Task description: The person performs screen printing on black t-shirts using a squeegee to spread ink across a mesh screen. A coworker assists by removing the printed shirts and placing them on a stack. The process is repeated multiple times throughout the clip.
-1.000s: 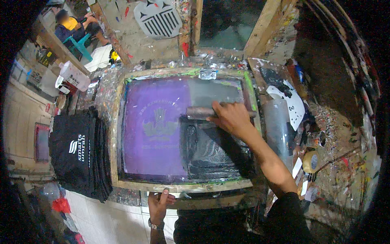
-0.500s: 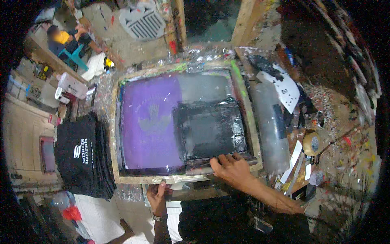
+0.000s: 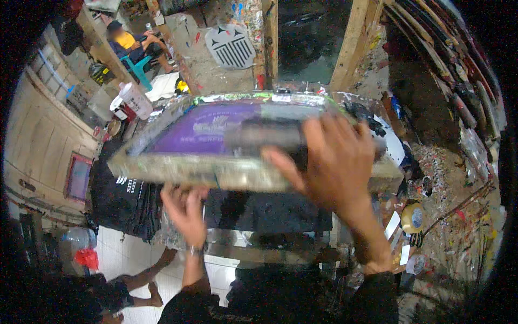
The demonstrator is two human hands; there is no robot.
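Observation:
A screen-printing frame (image 3: 178, 168) with a purple and grey mesh has its near side raised above the table. Blurred by motion, my right hand (image 3: 337, 156) is closed around a dark squeegee (image 3: 264, 135) over the mesh's near right part. My left hand (image 3: 186, 213) is below the frame's near left edge, fingers spread and upright, their tips at its lower side. Black cloth (image 3: 270, 210) lies flat beneath the lifted frame. A pale design shows on the purple half of the mesh.
Folded black shirts (image 3: 121, 200) are stacked left of the frame. Tape (image 3: 413, 217) and paper strips lie at right. White tubs (image 3: 135, 100) stand at far left. Beyond them a person (image 3: 135, 46) sits on a teal chair. Another person's legs (image 3: 145, 286) show at lower left.
The frame's near side has risen, uncovering the black cloth. My right hand has lifted with the squeegee. My left hand's thumb has come off the frame's top. The view has shifted.

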